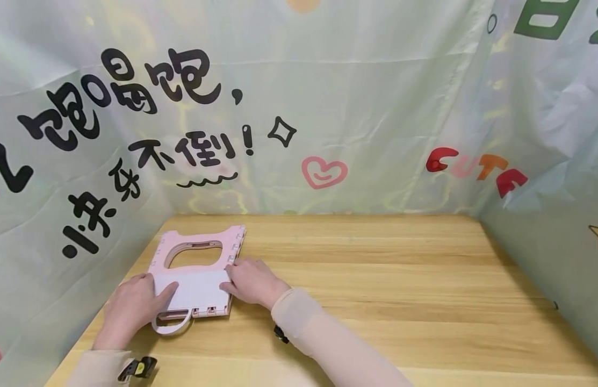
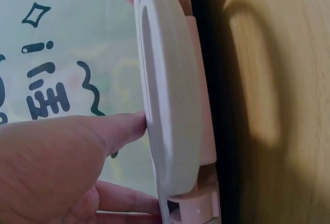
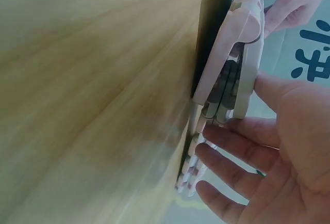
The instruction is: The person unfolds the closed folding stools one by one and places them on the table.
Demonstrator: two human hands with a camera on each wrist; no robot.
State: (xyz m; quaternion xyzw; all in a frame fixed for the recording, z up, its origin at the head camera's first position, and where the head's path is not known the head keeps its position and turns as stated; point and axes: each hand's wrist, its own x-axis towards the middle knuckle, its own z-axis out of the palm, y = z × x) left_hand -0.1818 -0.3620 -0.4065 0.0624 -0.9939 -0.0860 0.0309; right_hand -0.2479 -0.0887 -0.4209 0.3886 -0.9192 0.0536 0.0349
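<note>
A pink and white folding stool (image 1: 197, 293), folded flat, lies on the wooden table at the left. Its upper part is pink with a large rounded opening, and the lower part is a white panel. A white loop handle (image 1: 172, 330) sticks out from the near edge; the left wrist view shows this handle (image 2: 180, 95) close up. My left hand (image 1: 131, 306) grips the left edge, thumb over the white panel. At the opposite edge, my right hand (image 1: 255, 282) holds the side between thumb and fingers. Hinged layers (image 3: 227, 87) show in the right wrist view.
The wooden table (image 1: 376, 290) stretches away to the right of the stool. Printed fabric (image 1: 376, 118) with lettering and a pink heart (image 1: 324, 173) hangs along the back and both sides. Small dark straps with devices sit at both wrists.
</note>
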